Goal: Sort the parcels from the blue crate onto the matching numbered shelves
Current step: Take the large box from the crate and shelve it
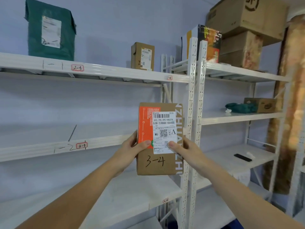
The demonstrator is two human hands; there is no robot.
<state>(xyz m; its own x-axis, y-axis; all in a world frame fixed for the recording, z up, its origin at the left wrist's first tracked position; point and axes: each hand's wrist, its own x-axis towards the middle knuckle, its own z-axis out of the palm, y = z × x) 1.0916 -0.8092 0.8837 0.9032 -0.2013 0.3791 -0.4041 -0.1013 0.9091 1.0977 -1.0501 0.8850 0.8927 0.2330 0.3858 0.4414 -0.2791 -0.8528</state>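
Observation:
I hold a brown cardboard parcel (155, 164) upright in front of the shelves, with "3-4" handwritten on it, an orange panel and a white shipping label. My left hand (133, 147) grips its left edge, thumb on the front. My right hand (183, 148) grips its right edge, thumb on the label. The middle shelf (41, 147) carries a red tag "3-3" (81, 145). The upper shelf (105, 71) has tags "2-3" (77, 68) and one reading about "2-4" (169, 78). A small box marked "2-4" (142, 56) and a green bag (50, 29) stand on the upper shelf.
A white perforated upright (191, 113) stands just behind the parcel. The right rack holds a colourful pack (209, 43), stacked cartons (244, 19), a green bag (239, 107) beside a carton (260, 104), and a black object (243, 157). A blue edge (234, 224) shows at the bottom.

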